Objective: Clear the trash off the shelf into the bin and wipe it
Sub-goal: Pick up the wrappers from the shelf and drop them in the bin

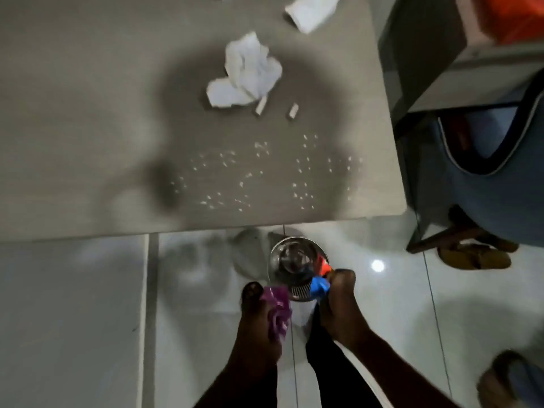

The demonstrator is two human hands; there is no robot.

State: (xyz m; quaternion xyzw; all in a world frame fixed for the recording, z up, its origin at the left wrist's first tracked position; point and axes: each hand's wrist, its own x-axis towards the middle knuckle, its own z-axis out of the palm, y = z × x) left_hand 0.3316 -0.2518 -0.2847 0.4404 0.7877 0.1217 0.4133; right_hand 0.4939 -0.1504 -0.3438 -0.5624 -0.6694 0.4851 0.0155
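Observation:
A small metal mesh bin (294, 260) stands on the floor just below the grey shelf's (88, 128) front edge. My right hand (338, 301) is closed on a blue and orange wrapper (321, 278) at the bin's rim. Left of the bin, my left hand (256, 319) grips a crumpled purple wrapper (278, 313). On the shelf lie crumpled white paper (247, 72), two short white stubs (260, 105) (293, 110), several white crumbs (253, 175), and another white paper (312, 10) at the back.
A blue chair (494, 172) stands to the right of the shelf, with sandals (477, 257) under it on the glossy white floor tiles (73, 319). A cabinet (426, 54) sits at the upper right. A foot in a sandal (512, 378) shows at the lower right corner.

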